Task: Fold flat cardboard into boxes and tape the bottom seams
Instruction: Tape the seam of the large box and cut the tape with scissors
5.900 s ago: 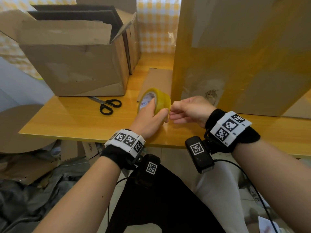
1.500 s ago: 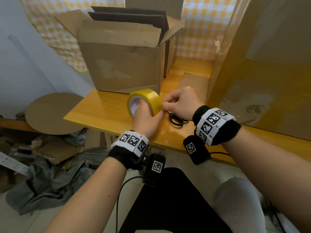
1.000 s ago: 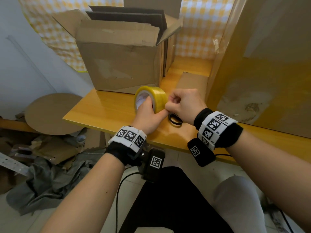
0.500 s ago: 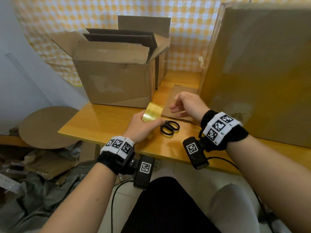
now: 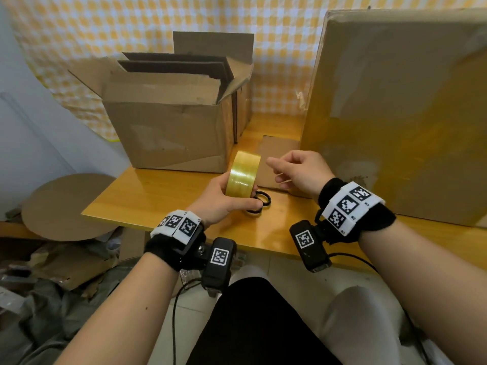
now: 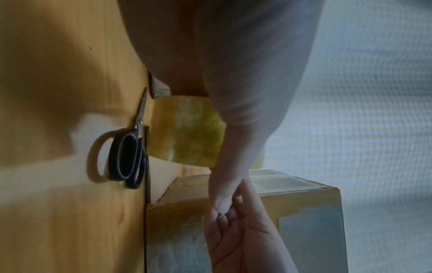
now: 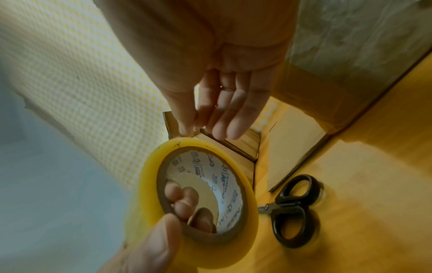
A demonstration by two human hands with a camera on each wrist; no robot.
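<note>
Nearest, above the near edge of the desk (image 5: 147, 198), the left hand (image 5: 224, 198) grips the tape roll (image 5: 243, 175): its fingers curl through the core and the thumb clamps the outer rim, as the right wrist view shows. The roll stands on edge, its hole axis running left to right and its yellow band facing the person. Just under and behind it, the black-handled scissors (image 7: 294, 210) lie flat on the desk, handles toward the near side, blades pointing away under the roll.

Just right of the roll, the right hand (image 5: 303, 172) hovers, holding nothing visible; thumb and forefinger reach toward the roll's top while the other fingers curl loosely.

Beyond the hands a flat cardboard piece (image 5: 276, 156) lies on the desk. Far left stands an open box (image 5: 168, 133) with flat sheets upright inside; far right, a tall taped box (image 5: 395, 114) stands upright, its long axis vertical.
</note>
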